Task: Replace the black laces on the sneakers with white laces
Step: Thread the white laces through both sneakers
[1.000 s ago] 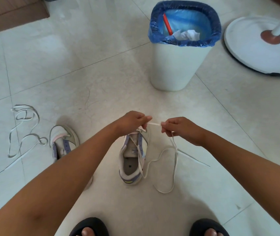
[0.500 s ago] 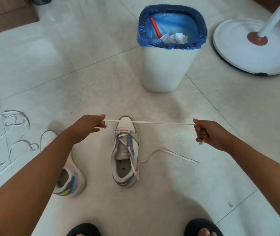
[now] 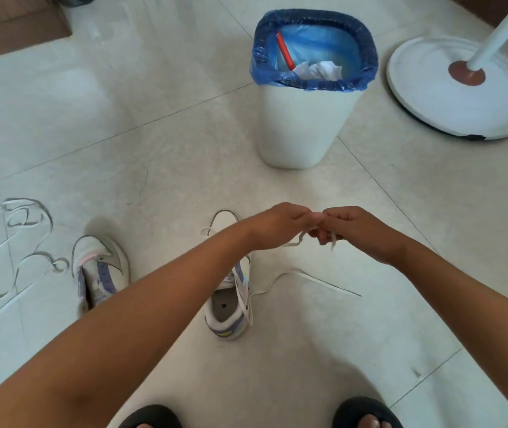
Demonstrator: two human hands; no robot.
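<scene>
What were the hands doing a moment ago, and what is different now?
Half a second ago the hands pulled the white lace taut, far apart. Now the left hand and right hand have met above the sneaker, both pinching it. The other sneaker and bin stayed put.

You get bright, even daylight; soft glare on floor tiles (image 3: 98, 97); faint shadows under arms; edges bow, wide-angle; fingers (image 3: 317, 216) perhaps slightly motion-blurred.

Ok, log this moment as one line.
left hand: pinches thin white lace | right hand: pinches it | white-and-purple sneaker: partly laced
</scene>
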